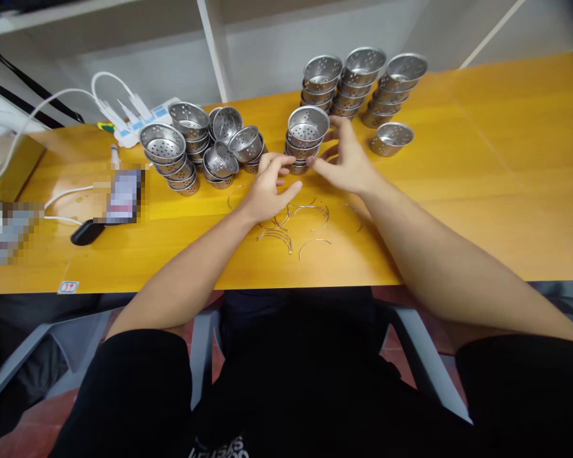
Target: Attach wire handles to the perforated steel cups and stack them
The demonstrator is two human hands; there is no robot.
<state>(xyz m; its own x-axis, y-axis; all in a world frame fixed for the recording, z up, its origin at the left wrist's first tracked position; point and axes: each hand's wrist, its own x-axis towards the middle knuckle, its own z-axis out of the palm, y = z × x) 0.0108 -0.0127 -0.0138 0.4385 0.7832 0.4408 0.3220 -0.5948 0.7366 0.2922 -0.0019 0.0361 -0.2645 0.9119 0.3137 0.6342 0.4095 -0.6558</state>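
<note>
A short stack of perforated metal cups (308, 127) stands between my two hands. My left hand (268, 189) is at its lower left, fingers stretched toward the bottom cups and thumb held apart. On the other side, my right hand (346, 159) curves about the stack with thumb and fingers spread. Its thumb tip is close to the lower cups; whether it touches them I cannot tell. Thin curved metal wires (274, 238) lie loose on the table below my hands, some partly hidden by my left hand.
Taller cup stacks (363, 76) stand behind, and a single cup (392, 138) sits to the right. More stacked and tilted cups (191, 137) crowd the left. Beyond them are a power strip (146, 124), white cables and a phone (124, 196) on the yellow table (482, 210).
</note>
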